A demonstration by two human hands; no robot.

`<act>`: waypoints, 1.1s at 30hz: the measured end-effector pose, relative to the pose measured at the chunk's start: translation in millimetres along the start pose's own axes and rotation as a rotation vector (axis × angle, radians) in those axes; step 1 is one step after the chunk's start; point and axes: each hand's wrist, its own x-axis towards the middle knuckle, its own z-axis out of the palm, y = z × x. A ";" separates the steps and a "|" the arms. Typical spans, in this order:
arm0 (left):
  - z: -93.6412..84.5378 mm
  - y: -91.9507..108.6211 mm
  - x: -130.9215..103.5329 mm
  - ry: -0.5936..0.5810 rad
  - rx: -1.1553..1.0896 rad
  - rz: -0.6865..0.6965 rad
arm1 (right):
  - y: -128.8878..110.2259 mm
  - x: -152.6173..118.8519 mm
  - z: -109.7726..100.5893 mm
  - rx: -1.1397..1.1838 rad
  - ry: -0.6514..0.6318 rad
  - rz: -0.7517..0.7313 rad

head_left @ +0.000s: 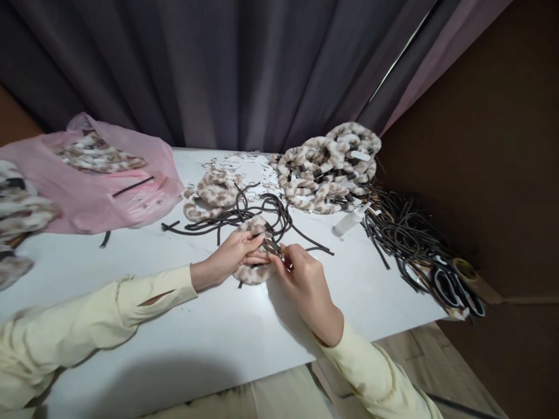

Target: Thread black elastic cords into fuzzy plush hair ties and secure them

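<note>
In the middle of the white table, a brown-and-white furry ring is pinched between the thumb and fingers of my left hand. Closed around a pair of small pliers, my right hand meets the left one at the ring's right side. The pliers' jaws point toward my left thumb; what lies between them is too small to make out. Just beyond the hands, several loose black cords lie in loops. Behind these cords sits a small group of furry pieces.
A pink plastic bag with furry pieces lies at left. Small metal rings and white bits are scattered at the back. A heap of furry rings, a small clear bottle and a pile of black cords occupy the right.
</note>
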 end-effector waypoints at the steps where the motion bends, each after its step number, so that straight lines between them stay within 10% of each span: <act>1: -0.1 1.5 0.1 -0.008 -0.012 -0.015 | 1.5 0.1 -1.5 0.020 0.002 0.019; 21: -2.3 7.1 -1.0 -0.032 0.026 -0.051 | 56.0 -27.9 -36.9 0.084 0.161 0.420; 33: -6.2 9.9 -2.0 -0.107 0.237 -0.043 | 89.4 -32.8 -23.8 -0.056 0.135 0.268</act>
